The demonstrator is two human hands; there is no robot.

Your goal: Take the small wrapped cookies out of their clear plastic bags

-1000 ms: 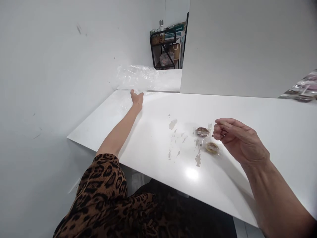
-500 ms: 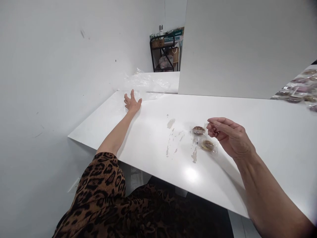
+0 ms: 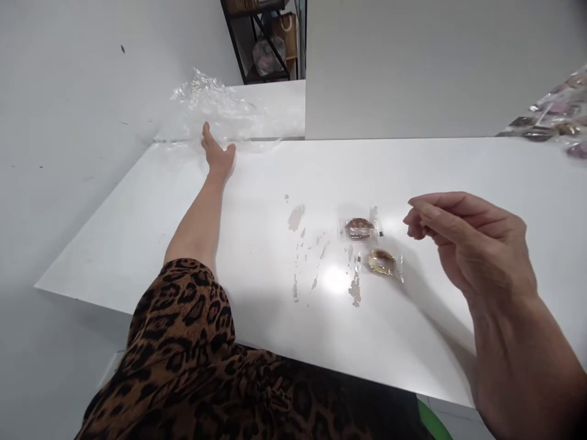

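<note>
At the far left of the white table (image 3: 257, 244), my left hand (image 3: 219, 156) reaches forward, its thumb and fingers apart. It is at the near side of a crumpled clear plastic bag (image 3: 202, 91); whether a fingertip touches the plastic I cannot tell. My right hand (image 3: 477, 238) hovers over the right part of the table, thumb and fingers pinched together, and no object shows between them. To its left lie two small items in clear wrappers: a reddish-brown round one (image 3: 360, 228) and a golden-brown one (image 3: 381, 262) just below it.
A tall grey-white panel (image 3: 398, 67) stands along the table's back edge. Several wrapped items (image 3: 557, 125) lie in a pile at the right. Behind the bag stands a black shelf rack (image 3: 247, 52) holding bags. Grey worn patches (image 3: 296, 217) mark the table.
My left hand has stretched further toward the plastic bag, its fingers less curled. My right hand has drawn right, away from the two wrapped items. The view has tilted down.
</note>
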